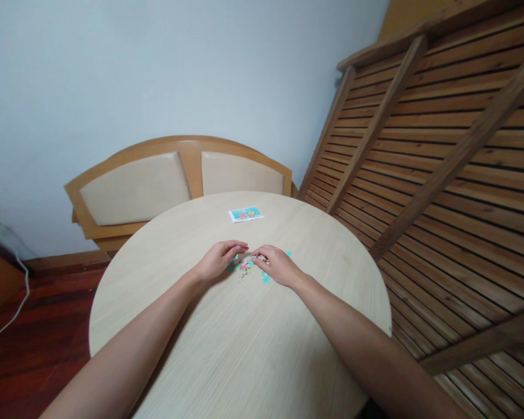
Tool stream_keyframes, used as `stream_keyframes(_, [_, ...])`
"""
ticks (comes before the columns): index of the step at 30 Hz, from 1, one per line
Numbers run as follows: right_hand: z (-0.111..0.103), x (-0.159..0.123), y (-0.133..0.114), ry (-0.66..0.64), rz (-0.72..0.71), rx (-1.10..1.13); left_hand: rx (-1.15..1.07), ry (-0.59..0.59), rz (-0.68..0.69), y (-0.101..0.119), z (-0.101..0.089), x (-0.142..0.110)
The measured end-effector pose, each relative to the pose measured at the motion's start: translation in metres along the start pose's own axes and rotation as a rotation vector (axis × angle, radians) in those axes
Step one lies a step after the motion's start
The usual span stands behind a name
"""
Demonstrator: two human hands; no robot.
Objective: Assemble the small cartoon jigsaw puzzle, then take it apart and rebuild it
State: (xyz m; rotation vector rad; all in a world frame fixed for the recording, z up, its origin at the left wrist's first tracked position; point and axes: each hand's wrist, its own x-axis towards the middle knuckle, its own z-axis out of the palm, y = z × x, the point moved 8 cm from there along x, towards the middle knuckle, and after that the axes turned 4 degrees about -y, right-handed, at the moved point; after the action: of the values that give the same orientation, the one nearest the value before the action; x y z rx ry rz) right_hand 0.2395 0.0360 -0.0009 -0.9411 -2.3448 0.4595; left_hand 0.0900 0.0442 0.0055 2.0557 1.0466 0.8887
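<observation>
On the round pale desk, a small loose heap of colourful pieces, mostly turquoise with some pink, yellow and pale ones, lies between and partly beneath the person's two hands, with a few turquoise pieces just to the right of the right hand. The left hand curves its loosely bent fingers around the heap's left side, and the right hand bends its fingers over the other side; whether either grips a piece cannot be told. Beyond them, near the far edge, lies a picture card showing figures on turquoise.
</observation>
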Motion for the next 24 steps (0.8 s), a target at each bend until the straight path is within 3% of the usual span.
stream_keyframes(4, [-0.022, -0.007, 0.008, 0.009, 0.069, -0.043, 0.067, -0.058, 0.006, 0.007, -0.012, -0.006])
stream_keyframes(7, [-0.033, -0.019, 0.021, -0.099, 0.178, -0.161, 0.088, -0.041, -0.014, 0.006, -0.021, -0.009])
stream_keyframes(10, [-0.035, -0.027, 0.026, -0.183, 0.234, -0.206, 0.114, -0.039, -0.059, 0.002, -0.02, -0.009])
stream_keyframes(13, [-0.03, -0.021, 0.012, -0.134, 0.172, -0.172, 0.175, 0.008, -0.07, 0.001, -0.017, -0.008])
stream_keyframes(16, [-0.02, -0.011, -0.008, -0.022, 0.122, -0.06, 0.159, 0.046, -0.051, 0.003, -0.009, -0.006])
stream_keyframes(24, [-0.014, -0.003, -0.024, 0.115, 0.136, 0.169, -0.146, -0.135, -0.001, 0.011, 0.034, -0.008])
